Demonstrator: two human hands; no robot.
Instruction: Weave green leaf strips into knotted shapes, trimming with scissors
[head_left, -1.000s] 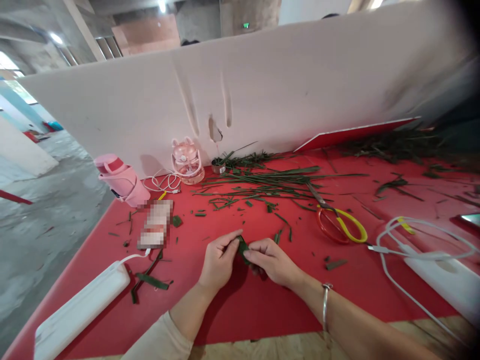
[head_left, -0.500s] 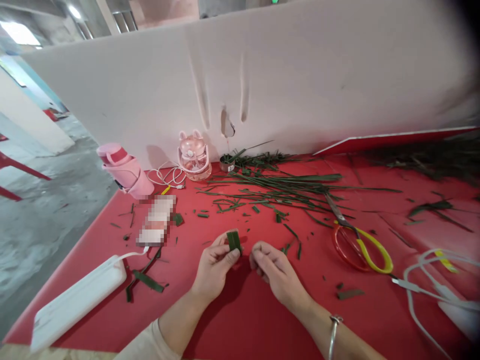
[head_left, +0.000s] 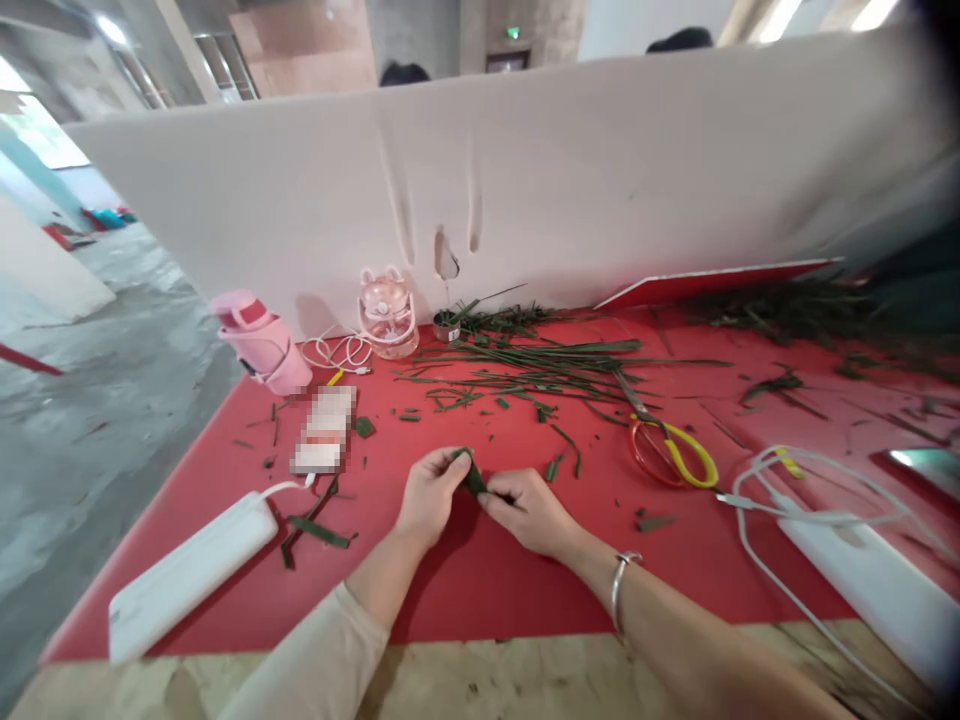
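A short dark green leaf piece (head_left: pixel 474 480) is held between both hands above the red table. My left hand (head_left: pixel 433 492) pinches its upper end between thumb and fingers. At its lower right end, my right hand (head_left: pixel 527 510) grips the leaf with closed fingertips. Yellow and red handled scissors (head_left: pixel 671 450) lie to the right, blades toward long green leaf strips (head_left: pixel 555 360). Small leaf cuttings (head_left: pixel 409 415) are scattered beyond my hands.
At the back left stand a pink bottle (head_left: pixel 262 345) and a clear pink cup (head_left: pixel 388 315). White power banks (head_left: pixel 191 580) with cables lie at both sides, a phone (head_left: pixel 326 430) at left. A white panel (head_left: pixel 300 200) rises behind the red table (head_left: pixel 435 620).
My right hand has moved to the leaf piece and taken hold of its end. The leaf is now tilted between both hands. The view has shifted, showing more at the right and the table's front edge.
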